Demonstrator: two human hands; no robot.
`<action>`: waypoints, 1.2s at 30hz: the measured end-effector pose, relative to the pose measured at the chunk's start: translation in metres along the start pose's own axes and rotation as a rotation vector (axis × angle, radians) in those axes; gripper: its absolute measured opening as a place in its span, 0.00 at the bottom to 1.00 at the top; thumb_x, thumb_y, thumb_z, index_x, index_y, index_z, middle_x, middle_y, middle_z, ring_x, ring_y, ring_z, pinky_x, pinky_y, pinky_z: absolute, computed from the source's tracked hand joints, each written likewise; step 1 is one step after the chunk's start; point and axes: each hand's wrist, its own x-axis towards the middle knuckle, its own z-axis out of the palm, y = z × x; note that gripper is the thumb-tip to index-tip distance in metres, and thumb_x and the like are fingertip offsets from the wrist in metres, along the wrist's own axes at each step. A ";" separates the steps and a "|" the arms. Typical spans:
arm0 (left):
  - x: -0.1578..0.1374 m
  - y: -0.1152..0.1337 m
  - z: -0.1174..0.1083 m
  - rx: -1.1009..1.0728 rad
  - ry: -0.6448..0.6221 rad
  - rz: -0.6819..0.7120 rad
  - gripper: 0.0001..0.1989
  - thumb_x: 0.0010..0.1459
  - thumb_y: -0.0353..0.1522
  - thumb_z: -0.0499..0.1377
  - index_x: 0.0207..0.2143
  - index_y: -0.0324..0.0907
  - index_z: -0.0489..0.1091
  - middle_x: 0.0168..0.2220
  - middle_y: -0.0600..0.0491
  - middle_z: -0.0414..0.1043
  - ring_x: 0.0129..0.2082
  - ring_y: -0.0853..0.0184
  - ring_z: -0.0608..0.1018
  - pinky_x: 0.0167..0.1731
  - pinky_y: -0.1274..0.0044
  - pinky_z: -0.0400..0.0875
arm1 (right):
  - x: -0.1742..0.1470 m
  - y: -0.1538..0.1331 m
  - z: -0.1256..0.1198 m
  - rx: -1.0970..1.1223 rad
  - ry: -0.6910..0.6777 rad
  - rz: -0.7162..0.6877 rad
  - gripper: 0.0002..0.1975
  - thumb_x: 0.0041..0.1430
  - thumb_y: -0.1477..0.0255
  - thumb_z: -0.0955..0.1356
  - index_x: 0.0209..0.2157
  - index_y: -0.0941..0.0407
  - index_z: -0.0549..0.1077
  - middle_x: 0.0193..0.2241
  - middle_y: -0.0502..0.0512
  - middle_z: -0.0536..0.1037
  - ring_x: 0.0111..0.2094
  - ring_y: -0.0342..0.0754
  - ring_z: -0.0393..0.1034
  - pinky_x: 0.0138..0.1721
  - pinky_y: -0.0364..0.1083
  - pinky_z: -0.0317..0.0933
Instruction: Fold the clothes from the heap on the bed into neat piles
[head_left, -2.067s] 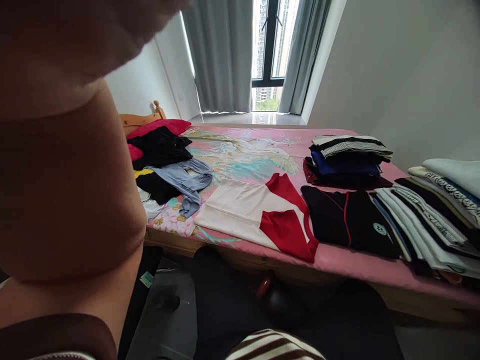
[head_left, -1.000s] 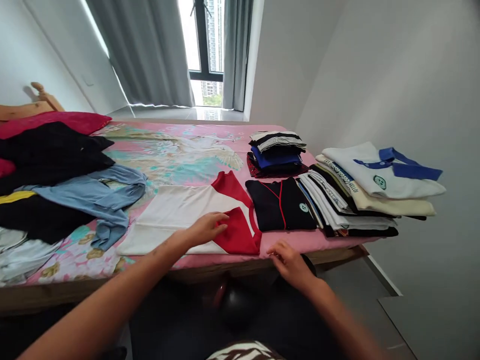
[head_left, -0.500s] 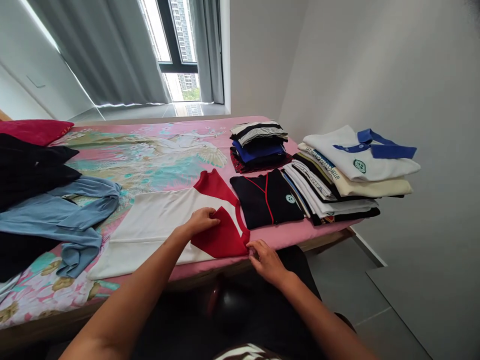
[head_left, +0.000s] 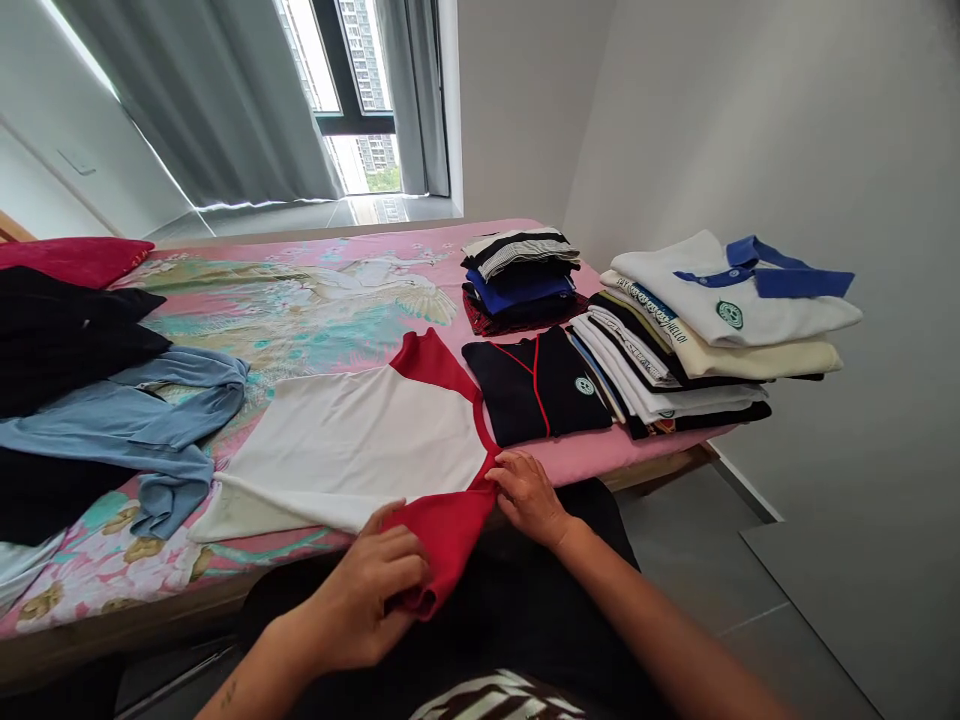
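Note:
A white T-shirt (head_left: 360, 430) with red sleeves and a red neckband lies spread along the bed's front edge, its collar toward the right. The near red sleeve hangs over the edge. My left hand (head_left: 375, 580) is closed on that sleeve close to its cuff. My right hand (head_left: 529, 495) pinches the shirt at the near shoulder, beside the neckband. Just past the collar lies a folded black top (head_left: 536, 390) with red trim and a round badge.
Folded clothes form a tall stack (head_left: 690, 350) at the right and a smaller stack (head_left: 521, 280) behind. A blue shirt (head_left: 180, 400) and black garments (head_left: 67, 340) lie loose at left. The bed's wooden edge (head_left: 97, 625) runs along the front.
My left hand has moved toward me, drawing the near sleeve from folded over the shirt to outward past the bed edge. My right hand stays at the shoulder.

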 end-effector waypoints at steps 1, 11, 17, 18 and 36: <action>-0.004 0.002 0.009 -0.009 -0.035 -0.006 0.11 0.45 0.21 0.53 0.30 0.44 0.61 0.29 0.57 0.66 0.31 0.70 0.68 0.58 0.63 0.48 | 0.000 0.002 0.001 -0.012 0.009 -0.011 0.13 0.50 0.79 0.66 0.39 0.54 0.70 0.46 0.57 0.66 0.50 0.53 0.58 0.50 0.53 0.55; -0.029 0.003 0.070 -0.062 -0.064 -0.117 0.14 0.43 0.17 0.51 0.28 0.43 0.57 0.31 0.55 0.67 0.33 0.67 0.65 0.36 0.73 0.60 | -0.009 -0.003 0.000 -0.051 -0.014 -0.073 0.17 0.50 0.80 0.65 0.43 0.55 0.70 0.49 0.58 0.66 0.54 0.54 0.54 0.56 0.56 0.50; -0.037 0.006 0.088 -0.082 -0.021 -0.127 0.15 0.44 0.17 0.51 0.32 0.44 0.59 0.32 0.53 0.67 0.33 0.66 0.66 0.35 0.72 0.60 | -0.018 0.005 0.004 -0.057 -0.026 -0.106 0.18 0.52 0.78 0.64 0.46 0.53 0.69 0.49 0.58 0.67 0.53 0.55 0.56 0.55 0.60 0.52; -0.039 0.006 0.090 -0.077 -0.011 -0.126 0.16 0.45 0.17 0.51 0.34 0.44 0.60 0.32 0.53 0.67 0.33 0.65 0.66 0.36 0.72 0.60 | -0.021 0.006 0.005 -0.054 -0.002 -0.097 0.18 0.53 0.77 0.64 0.46 0.53 0.68 0.50 0.59 0.66 0.54 0.55 0.56 0.55 0.60 0.52; -0.040 0.002 0.097 -0.024 0.026 -0.107 0.16 0.44 0.17 0.51 0.33 0.43 0.63 0.30 0.52 0.67 0.32 0.65 0.67 0.36 0.70 0.62 | -0.005 -0.021 -0.001 0.067 0.015 -0.108 0.20 0.44 0.82 0.61 0.41 0.54 0.67 0.44 0.56 0.70 0.51 0.52 0.59 0.58 0.59 0.48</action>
